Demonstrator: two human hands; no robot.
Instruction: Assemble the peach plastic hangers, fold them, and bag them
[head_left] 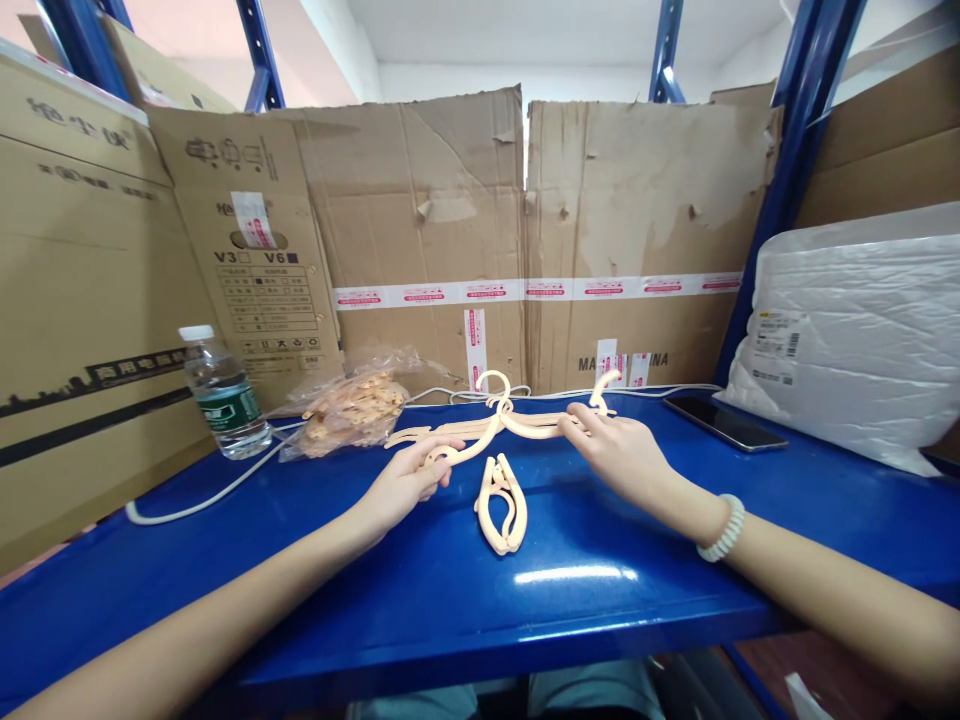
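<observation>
My left hand (409, 482) pinches the left arm of an unfolded peach plastic hanger (501, 420) lying on the blue shelf (525, 600). At the hanger's right arm, my right hand (619, 450) is closed around the plastic; a white bead bracelet sits on that wrist. A folded hanger of the same colour (502, 505) lies between my hands, touching neither. More hangers are stacked under the unfolded one.
A clear bag of peach hangers (352, 405) and a water bottle (223, 395) stand at the left. A white cable (210, 492) runs along the shelf. A phone (724, 422) and a white plastic package (855, 340) sit at right. Cardboard boxes (525, 240) wall the back.
</observation>
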